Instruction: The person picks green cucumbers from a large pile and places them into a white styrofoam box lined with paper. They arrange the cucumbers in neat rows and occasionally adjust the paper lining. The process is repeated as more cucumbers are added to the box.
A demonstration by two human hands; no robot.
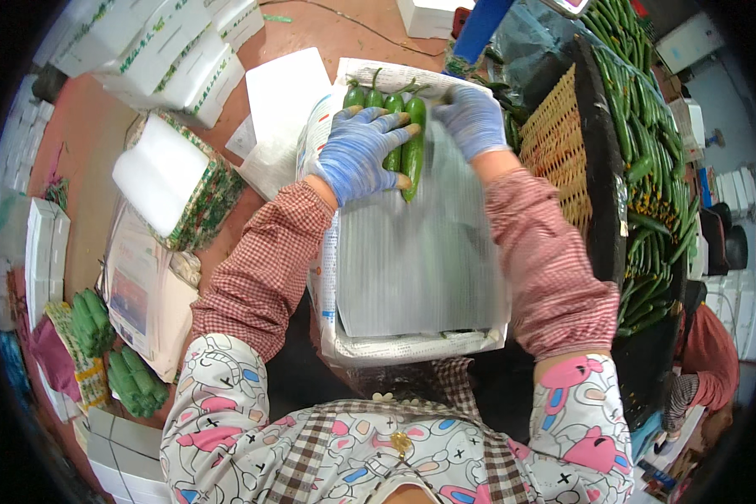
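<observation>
Several green cucumbers (pixel 414 145) lie side by side, stems away from me, at the far left end of a newspaper-lined box (pixel 416 349). My left hand (pixel 362 148), in a blue-and-white knit glove, rests over them with its fingers spread across their tops. A grey translucent sheet (pixel 409 271) lies flat in the box beneath the cucumbers. My right hand (pixel 472 120), gloved alike, is at the box's far right corner, right of the cucumbers, its fingers curled and blurred. Whether it holds anything cannot be made out.
A woven wicker panel (pixel 557 151) and a large dark container of cucumbers (pixel 642 145) stand at the right. White foam boxes (pixel 164 57) are stacked at the upper left. Newspaper sheets (pixel 145 290) and bundled green vegetables (pixel 135 381) lie at the left. A person in red (pixel 712 353) is at the far right.
</observation>
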